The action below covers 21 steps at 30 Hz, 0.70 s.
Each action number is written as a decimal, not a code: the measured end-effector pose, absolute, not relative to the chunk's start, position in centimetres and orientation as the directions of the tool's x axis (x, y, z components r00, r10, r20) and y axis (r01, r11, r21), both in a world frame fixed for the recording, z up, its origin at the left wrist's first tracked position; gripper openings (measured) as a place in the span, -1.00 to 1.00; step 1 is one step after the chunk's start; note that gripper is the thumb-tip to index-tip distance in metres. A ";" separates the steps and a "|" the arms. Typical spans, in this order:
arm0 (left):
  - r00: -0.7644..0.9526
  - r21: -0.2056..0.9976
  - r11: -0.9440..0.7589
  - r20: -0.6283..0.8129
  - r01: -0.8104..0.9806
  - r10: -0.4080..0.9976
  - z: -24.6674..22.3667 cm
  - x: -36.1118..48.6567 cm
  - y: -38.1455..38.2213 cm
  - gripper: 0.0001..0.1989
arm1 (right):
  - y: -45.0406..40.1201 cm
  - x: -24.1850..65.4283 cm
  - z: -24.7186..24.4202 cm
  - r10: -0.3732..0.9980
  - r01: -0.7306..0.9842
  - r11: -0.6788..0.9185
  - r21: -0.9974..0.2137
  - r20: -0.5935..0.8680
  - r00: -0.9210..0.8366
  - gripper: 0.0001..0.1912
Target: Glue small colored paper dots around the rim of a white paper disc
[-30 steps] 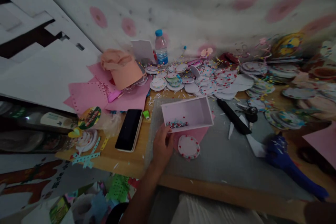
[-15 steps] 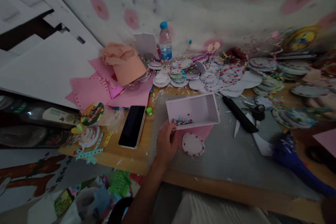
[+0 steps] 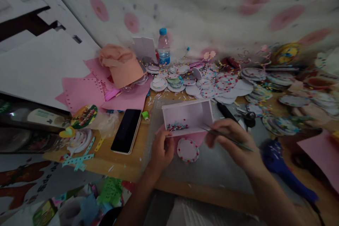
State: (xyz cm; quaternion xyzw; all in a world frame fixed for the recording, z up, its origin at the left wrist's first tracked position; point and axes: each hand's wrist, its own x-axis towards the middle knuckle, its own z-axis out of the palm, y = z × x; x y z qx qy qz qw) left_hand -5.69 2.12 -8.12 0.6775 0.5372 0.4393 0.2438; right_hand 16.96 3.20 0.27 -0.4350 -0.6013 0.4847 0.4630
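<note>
A shallow white box (image 3: 197,114) stands tilted on the cutting mat, its inside facing me. Small red, white and teal bits (image 3: 177,126) lie in its left front corner. My left hand (image 3: 162,148) has its curled fingers on the box's front left corner, holding it. Pinched in my right hand (image 3: 235,141) are thin metal tweezers (image 3: 227,137), their tips over the front right part of the box. Between my hands, just in front of the box, lies a round white paper disc (image 3: 188,150) edged with red dots, partly on pink paper (image 3: 200,138).
Stacks of decorated discs (image 3: 212,83) line the back. A phone (image 3: 126,130) lies left of the mat (image 3: 196,174). To the right are a black-handled cutter (image 3: 225,110), keys (image 3: 246,114) and a blue glue gun (image 3: 286,169). A water bottle (image 3: 164,47) stands behind.
My right hand has come into view from the right with tweezers, reaching over the box's front edge. My left hand stays at the box's corner. The camera view has shifted slightly.
</note>
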 end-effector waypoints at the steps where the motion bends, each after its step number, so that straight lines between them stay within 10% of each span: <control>1: 0.044 0.799 -0.306 0.333 0.518 0.942 -8.1 -5.7 2.1 -0.90 | 3.7 16.5 0.0 0.970 0.048 0.140 -0.989 0.127 -0.207 -0.82; 21: 0.072 0.758 -0.314 0.335 0.571 0.939 -7.9 -5.6 2.3 -0.88 | 12.1 12.8 -3.6 0.733 0.287 0.502 -0.816 0.225 -0.642 -0.87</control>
